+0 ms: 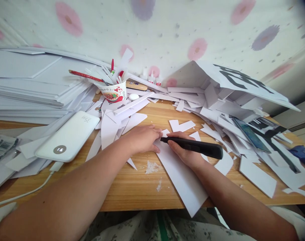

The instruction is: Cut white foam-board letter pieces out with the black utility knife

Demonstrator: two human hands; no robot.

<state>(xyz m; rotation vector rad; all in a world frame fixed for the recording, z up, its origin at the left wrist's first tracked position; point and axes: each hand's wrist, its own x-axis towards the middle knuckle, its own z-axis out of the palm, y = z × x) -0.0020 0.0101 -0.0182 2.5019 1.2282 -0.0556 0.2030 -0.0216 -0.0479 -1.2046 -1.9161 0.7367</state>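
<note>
I cannot see the tool (192,146) tip: the left hand (142,138) covers it. The right hand (185,152) hides the sheet (180,177) beneath. The frame's left edge crops the paper stack (24,83). The cup (114,92) print is too small to read.

light: bright, even | shadows: soft | edges: bowed, perhaps slightly blurred | centre: sharp

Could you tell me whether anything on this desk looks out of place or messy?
Yes: white offcuts lie heaped across the desk, and crumbly white residue is stuck near the left hand.
</note>
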